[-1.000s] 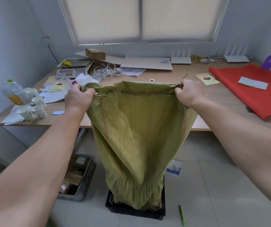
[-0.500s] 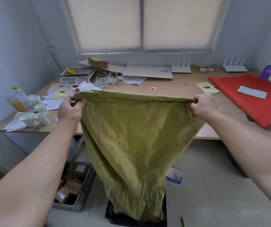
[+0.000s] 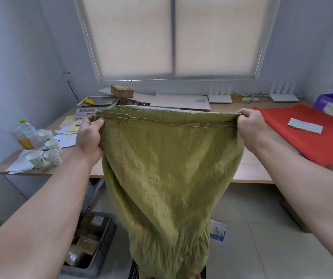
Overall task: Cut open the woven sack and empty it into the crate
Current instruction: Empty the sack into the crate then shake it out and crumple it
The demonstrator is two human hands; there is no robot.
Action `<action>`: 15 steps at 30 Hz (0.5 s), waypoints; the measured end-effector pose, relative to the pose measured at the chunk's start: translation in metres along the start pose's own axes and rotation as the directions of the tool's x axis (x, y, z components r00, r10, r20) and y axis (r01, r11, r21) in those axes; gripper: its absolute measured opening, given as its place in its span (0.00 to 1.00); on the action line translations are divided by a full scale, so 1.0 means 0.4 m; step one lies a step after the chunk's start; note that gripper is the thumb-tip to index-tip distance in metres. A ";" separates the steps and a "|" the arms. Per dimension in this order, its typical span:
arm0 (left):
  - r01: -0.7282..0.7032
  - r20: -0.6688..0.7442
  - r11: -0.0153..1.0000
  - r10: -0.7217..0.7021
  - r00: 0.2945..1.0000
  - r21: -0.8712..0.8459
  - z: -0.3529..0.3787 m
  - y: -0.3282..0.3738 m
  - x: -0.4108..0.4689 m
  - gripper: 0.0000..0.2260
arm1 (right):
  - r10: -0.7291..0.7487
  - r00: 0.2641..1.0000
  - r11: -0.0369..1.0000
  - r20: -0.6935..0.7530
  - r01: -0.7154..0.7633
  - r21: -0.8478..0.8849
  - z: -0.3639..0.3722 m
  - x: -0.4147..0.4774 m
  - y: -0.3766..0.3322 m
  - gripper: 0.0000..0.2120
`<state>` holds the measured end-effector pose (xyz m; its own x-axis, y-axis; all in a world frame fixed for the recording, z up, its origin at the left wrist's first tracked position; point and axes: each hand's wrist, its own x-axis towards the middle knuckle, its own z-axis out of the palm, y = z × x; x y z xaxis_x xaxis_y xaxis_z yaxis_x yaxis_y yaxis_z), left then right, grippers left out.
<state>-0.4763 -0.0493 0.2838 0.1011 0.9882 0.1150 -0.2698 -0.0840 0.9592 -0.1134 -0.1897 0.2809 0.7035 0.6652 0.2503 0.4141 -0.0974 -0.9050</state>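
Observation:
An olive-green woven sack (image 3: 165, 178) hangs upside down in front of me, its stitched seam edge stretched flat at the top. My left hand (image 3: 90, 137) grips the left corner of that edge. My right hand (image 3: 251, 127) pinches the right corner. The sack's lower end reaches down into a black plastic crate (image 3: 134, 271) on the floor. Only a sliver of the crate shows beside the sack. What is inside the crate is hidden.
A long wooden desk (image 3: 250, 168) stands behind the sack, carrying paper cups (image 3: 52, 144), a bottle (image 3: 25, 135), a scale (image 3: 96, 104), cardboard and a red mat (image 3: 310, 133). A grey bin (image 3: 99, 256) holding cardboard boxes sits on the floor at left. A small blue-white box (image 3: 218, 230) lies at right.
Both hands have lifted the sack higher and pulled its top edge out flat and taut. The view has tilted up, so less of the crate shows.

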 end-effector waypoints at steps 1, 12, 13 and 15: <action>0.007 0.059 1.000 -0.006 0.998 -0.019 0.005 0.011 0.000 0.14 | 0.051 0.999 0.987 0.015 -0.053 0.149 0.003 -0.003 -0.016 0.17; 0.111 0.267 0.990 -0.130 0.955 0.086 0.109 0.047 -0.007 0.15 | -0.011 0.874 0.691 0.487 -0.345 0.636 0.088 -0.036 -0.099 0.23; 0.120 0.281 0.986 -0.148 0.948 0.115 0.119 0.044 -0.012 0.15 | -0.040 0.857 0.671 0.513 -0.358 0.650 0.092 -0.043 -0.104 0.23; 0.136 0.341 0.976 -0.187 0.921 0.168 0.138 0.039 -0.021 0.15 | -0.089 0.830 0.634 0.551 -0.380 0.674 0.105 -0.047 -0.113 0.20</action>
<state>-0.4287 -0.0661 0.3122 0.4701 0.8825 0.0146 -0.0893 0.0311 0.9955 -0.1697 -0.1668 0.3025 0.2288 0.9684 0.0989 -0.3941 0.1850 -0.9003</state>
